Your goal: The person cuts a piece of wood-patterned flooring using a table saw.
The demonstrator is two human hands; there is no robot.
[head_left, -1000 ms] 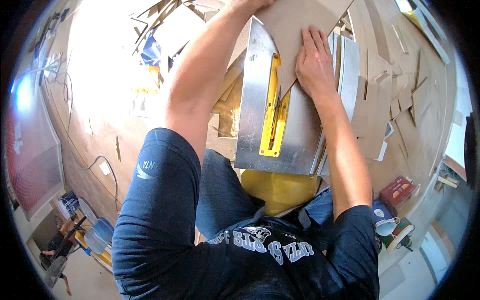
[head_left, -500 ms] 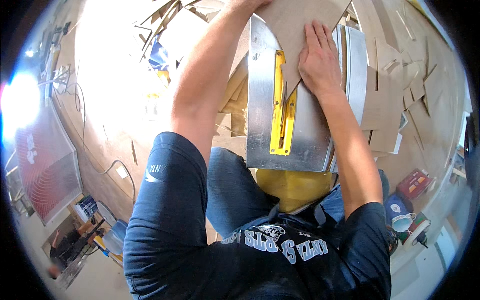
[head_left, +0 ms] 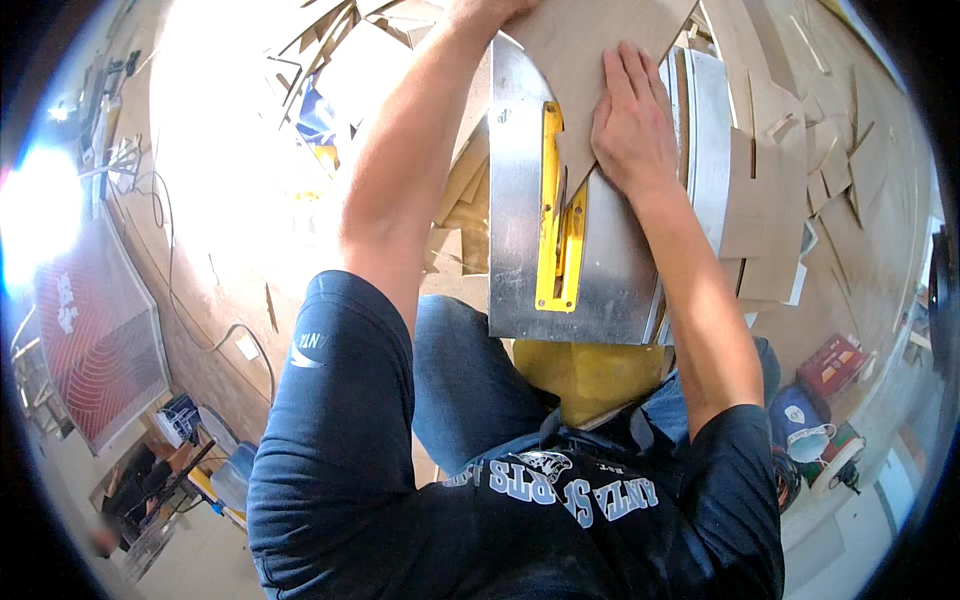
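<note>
A thin brown wood board (head_left: 590, 55) lies across the silver metal table of a saw (head_left: 610, 260), its pointed near corner at the yellow insert plate (head_left: 547, 235). In the plate's slot a thin dark blade edge shows beside that corner. My right hand (head_left: 635, 125) rests flat on the board near its right edge, fingers stretched forward and open. At the board's far left edge is my left hand (head_left: 505, 8), cut off by the top of the picture. Its fingers are hidden, so its grip cannot be made out.
Right of the saw table runs a metal rail (head_left: 710, 150), with stacked board offcuts (head_left: 765, 200) beyond. More scraps (head_left: 310, 40) lie at the far left. A black cable (head_left: 250, 335) trails across the floor at left. A blue cap (head_left: 795, 415) and a red box (head_left: 830, 362) sit at right.
The view has shifted slightly, so the saw table appears a little further left. Both hands keep nearly the same places on the board. Any slide of the board is too small to tell.
</note>
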